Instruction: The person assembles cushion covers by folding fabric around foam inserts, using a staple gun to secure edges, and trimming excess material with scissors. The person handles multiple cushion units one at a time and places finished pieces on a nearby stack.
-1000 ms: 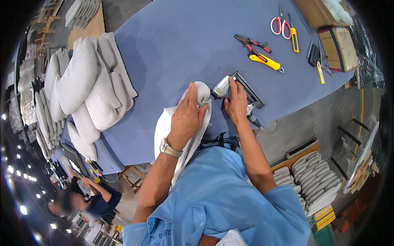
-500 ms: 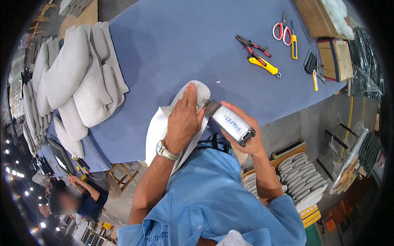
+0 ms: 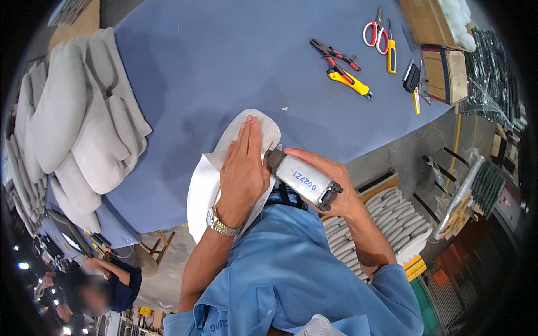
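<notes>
My left hand [image 3: 242, 176] lies flat, fingers stretched out together, on a pale grey padded piece [image 3: 269, 126] with loose white fabric [image 3: 200, 187] along its left and near sides. This piece rests at the table's near edge, against my front. In my right hand [image 3: 339, 187] is a silver staple gun [image 3: 302, 178], its dark nose pointing left at the piece's right edge beside my left thumb. My right fingers wrap round the gun and are partly hidden behind it. Whether the nose touches the padding, I cannot tell.
Grey padded pieces [image 3: 101, 143] are piled at the left of the blue table [image 3: 196, 67]. Pliers [image 3: 334, 55], a yellow cutter [image 3: 350, 84], scissors [image 3: 376, 35] and a screwdriver [image 3: 391, 53] lie far right. More pads [image 3: 392, 218] stand at right; another person [image 3: 120, 280] is at lower left.
The staple gun's nose has moved slightly nearer to me along the piece's right edge. My left hand stays flat on the piece. The whole view has shifted, sliding the table things leftward.
</notes>
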Tool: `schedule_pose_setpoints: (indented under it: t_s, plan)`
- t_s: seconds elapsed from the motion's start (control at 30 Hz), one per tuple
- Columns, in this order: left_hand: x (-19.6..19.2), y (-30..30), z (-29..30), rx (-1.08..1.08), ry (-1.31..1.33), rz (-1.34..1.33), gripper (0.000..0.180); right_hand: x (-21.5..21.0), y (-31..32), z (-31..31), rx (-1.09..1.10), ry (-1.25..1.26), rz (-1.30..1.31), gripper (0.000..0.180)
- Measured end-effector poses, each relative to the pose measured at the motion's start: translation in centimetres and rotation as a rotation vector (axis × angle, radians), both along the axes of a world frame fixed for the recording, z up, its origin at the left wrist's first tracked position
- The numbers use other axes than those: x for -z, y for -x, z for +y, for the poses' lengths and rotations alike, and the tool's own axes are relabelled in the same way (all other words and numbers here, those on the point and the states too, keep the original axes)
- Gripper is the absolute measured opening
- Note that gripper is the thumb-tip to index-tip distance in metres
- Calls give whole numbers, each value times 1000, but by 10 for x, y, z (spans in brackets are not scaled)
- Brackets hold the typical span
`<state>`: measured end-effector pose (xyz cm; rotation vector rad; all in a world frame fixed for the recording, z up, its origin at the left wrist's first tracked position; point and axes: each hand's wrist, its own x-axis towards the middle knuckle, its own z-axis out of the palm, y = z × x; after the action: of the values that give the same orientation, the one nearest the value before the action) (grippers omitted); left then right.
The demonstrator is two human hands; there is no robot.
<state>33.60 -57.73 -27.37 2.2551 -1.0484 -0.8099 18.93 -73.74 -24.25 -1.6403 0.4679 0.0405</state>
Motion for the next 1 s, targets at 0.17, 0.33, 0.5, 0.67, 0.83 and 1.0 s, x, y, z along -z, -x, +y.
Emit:
schedule_pose_setpoints:
  t_s: [0.17,0.33,0.5,0.67,0.83,1.0]
  plan:
    - [0,-2,-3,-2,-7,49,84,-11,-18,-12,-82,-9,114,75]
    - [-3,-3,-7,-20,-18,62,80,-21,-31,-15,-124,-3,215,77]
    - [4,-6,-5,-16,-5,25,78,-8,-31,-14,-95,29,75,73]
    - [-1,-8,-3,3,66,-35,83,-1,-13,-8,-15,61,-132,74]
    - [-1,-4,-7,16,50,-54,89,3,2,-4,91,61,-211,75]
    - [-4,-5,-4,8,37,-40,87,24,-3,2,89,83,-242,74]
